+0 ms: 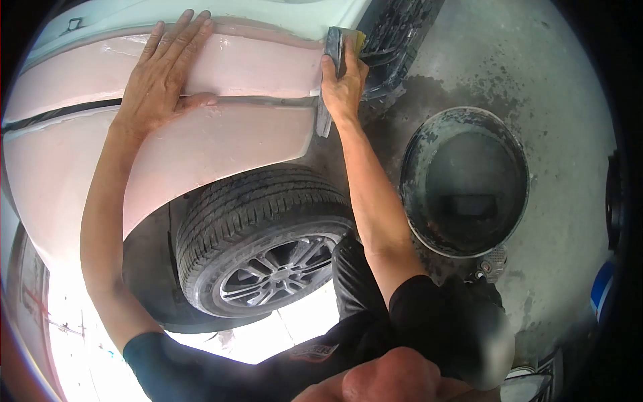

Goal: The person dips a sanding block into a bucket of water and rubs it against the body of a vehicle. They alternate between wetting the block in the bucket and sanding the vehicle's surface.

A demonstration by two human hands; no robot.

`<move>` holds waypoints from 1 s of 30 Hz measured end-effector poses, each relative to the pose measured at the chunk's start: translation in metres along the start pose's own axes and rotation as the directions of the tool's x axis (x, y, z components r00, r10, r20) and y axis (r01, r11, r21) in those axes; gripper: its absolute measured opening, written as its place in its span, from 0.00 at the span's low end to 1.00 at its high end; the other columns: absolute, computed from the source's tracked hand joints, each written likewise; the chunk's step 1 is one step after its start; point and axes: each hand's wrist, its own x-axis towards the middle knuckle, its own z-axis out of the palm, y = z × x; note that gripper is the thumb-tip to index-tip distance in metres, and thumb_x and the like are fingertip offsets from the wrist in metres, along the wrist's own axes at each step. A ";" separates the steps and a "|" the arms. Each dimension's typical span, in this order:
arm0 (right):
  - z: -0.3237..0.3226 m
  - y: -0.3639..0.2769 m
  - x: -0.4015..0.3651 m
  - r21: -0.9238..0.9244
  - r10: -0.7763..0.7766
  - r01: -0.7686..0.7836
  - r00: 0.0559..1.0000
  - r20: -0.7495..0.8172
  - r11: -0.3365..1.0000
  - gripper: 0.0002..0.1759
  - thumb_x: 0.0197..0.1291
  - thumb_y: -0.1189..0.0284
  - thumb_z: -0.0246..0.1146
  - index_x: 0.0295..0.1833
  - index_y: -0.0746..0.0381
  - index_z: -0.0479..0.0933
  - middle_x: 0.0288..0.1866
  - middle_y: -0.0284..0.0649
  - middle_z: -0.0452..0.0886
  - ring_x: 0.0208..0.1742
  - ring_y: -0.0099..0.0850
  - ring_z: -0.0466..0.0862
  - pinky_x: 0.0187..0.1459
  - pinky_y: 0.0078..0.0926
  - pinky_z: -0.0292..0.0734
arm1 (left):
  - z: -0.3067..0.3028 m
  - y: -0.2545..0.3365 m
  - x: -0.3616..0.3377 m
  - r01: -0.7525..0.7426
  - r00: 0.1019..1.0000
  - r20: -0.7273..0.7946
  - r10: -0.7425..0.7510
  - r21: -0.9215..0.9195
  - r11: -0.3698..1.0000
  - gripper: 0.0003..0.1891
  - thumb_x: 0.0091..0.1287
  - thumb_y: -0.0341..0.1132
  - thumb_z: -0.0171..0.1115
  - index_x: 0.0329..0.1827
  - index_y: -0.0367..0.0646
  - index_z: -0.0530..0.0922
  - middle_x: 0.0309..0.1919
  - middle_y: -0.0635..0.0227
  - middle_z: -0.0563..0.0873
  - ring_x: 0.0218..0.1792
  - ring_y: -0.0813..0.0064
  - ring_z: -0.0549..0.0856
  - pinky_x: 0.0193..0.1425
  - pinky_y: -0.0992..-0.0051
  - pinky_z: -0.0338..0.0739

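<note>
My left hand [161, 80] lies flat, fingers [191, 30] spread, on the pink car fender [254, 67] upper left. My right hand [343, 87] pinches a grey sanding block [333, 50] top centre, black rubber tyre [261, 214] below, grimy round bucket [465, 181] right.

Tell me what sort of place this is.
Probably a car body shop: a fender under a pink coating, the left hand flat on it and the right hand gripping a sanding block at its edge, a wheel below, and a dirty bucket on the concrete floor.
</note>
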 end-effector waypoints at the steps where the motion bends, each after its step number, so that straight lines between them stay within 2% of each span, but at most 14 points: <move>1: 0.002 0.003 -0.002 -0.007 -0.029 0.029 1.000 0.001 1.000 0.38 0.70 0.59 0.68 0.82 0.53 0.67 0.67 0.59 0.65 0.68 0.53 0.71 0.73 0.50 0.69 | -0.001 -0.002 0.001 -0.007 1.000 -0.017 0.007 0.006 1.000 0.58 0.57 0.78 0.57 0.86 0.50 0.58 0.83 0.68 0.65 0.84 0.66 0.60 0.89 0.53 0.49; 2: 0.002 -0.003 -0.010 -0.015 -0.056 0.057 0.998 0.004 0.998 0.38 0.69 0.59 0.68 0.82 0.52 0.67 0.67 0.59 0.65 0.68 0.53 0.71 0.73 0.51 0.69 | 0.001 -0.002 0.001 -0.004 1.000 -0.008 0.004 0.000 1.000 0.63 0.50 0.78 0.61 0.86 0.50 0.56 0.83 0.68 0.65 0.84 0.64 0.59 0.89 0.51 0.48; 5: 0.006 -0.025 -0.046 -0.077 -0.226 0.227 0.974 0.020 0.971 0.36 0.69 0.60 0.69 0.81 0.50 0.70 0.65 0.57 0.67 0.68 0.53 0.72 0.72 0.55 0.68 | 0.001 -0.001 0.001 0.007 1.000 -0.015 -0.006 0.036 0.999 0.62 0.50 0.78 0.61 0.85 0.50 0.59 0.82 0.67 0.67 0.83 0.64 0.62 0.89 0.51 0.49; 7: 0.004 -0.027 -0.043 -0.086 -0.253 0.253 0.967 0.017 0.964 0.35 0.69 0.60 0.69 0.80 0.53 0.71 0.64 0.57 0.67 0.67 0.52 0.73 0.72 0.51 0.69 | 0.004 0.000 0.000 0.008 0.999 -0.047 -0.006 0.029 1.000 0.62 0.49 0.78 0.62 0.85 0.49 0.61 0.81 0.67 0.69 0.83 0.64 0.63 0.88 0.51 0.50; 10: -0.002 -0.023 0.005 -0.036 0.033 -0.033 0.999 -0.006 0.999 0.36 0.68 0.63 0.70 0.79 0.57 0.71 0.63 0.58 0.68 0.65 0.53 0.75 0.71 0.46 0.70 | 0.002 0.003 0.001 -0.010 0.996 -0.085 0.011 0.009 1.000 0.61 0.49 0.76 0.64 0.84 0.50 0.62 0.80 0.68 0.70 0.82 0.64 0.64 0.88 0.51 0.51; 11: -0.003 -0.020 0.014 0.012 -0.003 0.004 0.999 -0.033 1.000 0.36 0.67 0.65 0.70 0.79 0.60 0.71 0.63 0.59 0.68 0.63 0.53 0.76 0.71 0.43 0.71 | 0.000 0.004 0.003 -0.021 0.995 -0.101 0.021 0.004 1.000 0.61 0.48 0.76 0.65 0.84 0.50 0.62 0.80 0.68 0.70 0.82 0.65 0.64 0.88 0.52 0.51; 13: 0.005 -0.014 0.005 -0.054 -0.047 0.044 0.998 -0.045 0.998 0.36 0.67 0.67 0.71 0.79 0.58 0.71 0.64 0.58 0.68 0.64 0.53 0.76 0.71 0.44 0.71 | -0.002 0.005 0.002 0.002 0.997 -0.074 0.001 0.042 0.999 0.61 0.48 0.75 0.66 0.84 0.50 0.62 0.80 0.69 0.70 0.82 0.65 0.65 0.89 0.52 0.51; 15: 0.006 -0.026 -0.033 -0.122 -0.189 0.187 0.982 -0.006 0.975 0.35 0.68 0.65 0.69 0.79 0.57 0.71 0.64 0.58 0.68 0.64 0.53 0.76 0.71 0.44 0.70 | 0.001 0.006 0.004 0.003 0.998 -0.067 0.001 0.059 0.998 0.61 0.48 0.75 0.66 0.84 0.50 0.62 0.80 0.70 0.71 0.82 0.65 0.65 0.89 0.52 0.51; 16: 0.008 -0.024 -0.041 -0.065 -0.187 0.187 0.982 -0.002 0.980 0.34 0.68 0.64 0.69 0.79 0.56 0.72 0.64 0.59 0.68 0.64 0.55 0.75 0.71 0.47 0.70 | 0.002 0.004 0.003 0.001 0.997 -0.073 0.004 0.062 0.998 0.61 0.47 0.75 0.65 0.84 0.50 0.62 0.80 0.70 0.71 0.81 0.65 0.65 0.89 0.53 0.51; 21: -0.002 -0.014 0.014 -0.071 -0.080 0.077 0.996 -0.040 0.995 0.34 0.67 0.64 0.69 0.78 0.58 0.73 0.62 0.62 0.70 0.63 0.59 0.76 0.69 0.47 0.72 | 0.002 0.002 -0.001 0.000 0.998 -0.070 0.003 0.052 0.999 0.62 0.46 0.77 0.64 0.84 0.51 0.62 0.80 0.70 0.70 0.82 0.66 0.65 0.89 0.53 0.51; 23: 0.003 -0.007 0.002 -0.085 -0.091 0.087 0.995 -0.038 0.993 0.34 0.67 0.64 0.69 0.78 0.57 0.73 0.63 0.63 0.70 0.64 0.59 0.76 0.70 0.47 0.71 | 0.003 0.001 -0.001 0.029 0.999 -0.037 -0.026 0.081 0.996 0.62 0.46 0.77 0.64 0.84 0.51 0.62 0.80 0.70 0.71 0.82 0.66 0.65 0.89 0.53 0.51; 25: 0.005 -0.019 -0.046 -0.102 -0.186 0.183 0.982 -0.023 0.978 0.34 0.67 0.64 0.69 0.78 0.56 0.73 0.64 0.62 0.69 0.65 0.58 0.75 0.70 0.47 0.71 | 0.006 0.000 -0.001 0.035 0.998 -0.050 -0.030 0.098 0.995 0.62 0.46 0.77 0.64 0.84 0.51 0.62 0.80 0.70 0.71 0.81 0.66 0.65 0.89 0.53 0.52; 29: 0.006 -0.006 -0.016 -0.036 -0.114 0.113 0.992 -0.051 0.993 0.33 0.69 0.63 0.68 0.78 0.56 0.73 0.65 0.62 0.67 0.67 0.59 0.73 0.71 0.51 0.70 | 0.000 0.005 0.002 -0.004 0.995 -0.101 0.009 0.046 0.999 0.61 0.47 0.75 0.65 0.84 0.52 0.62 0.79 0.69 0.71 0.81 0.64 0.65 0.89 0.52 0.52; 30: 0.002 -0.011 -0.004 -0.026 -0.037 0.036 0.998 -0.048 0.999 0.33 0.69 0.62 0.68 0.78 0.56 0.73 0.65 0.62 0.67 0.67 0.59 0.72 0.71 0.52 0.69 | 0.001 0.006 0.000 -0.009 0.994 -0.105 0.013 0.034 0.999 0.61 0.47 0.75 0.66 0.84 0.52 0.62 0.80 0.69 0.71 0.81 0.64 0.65 0.88 0.52 0.52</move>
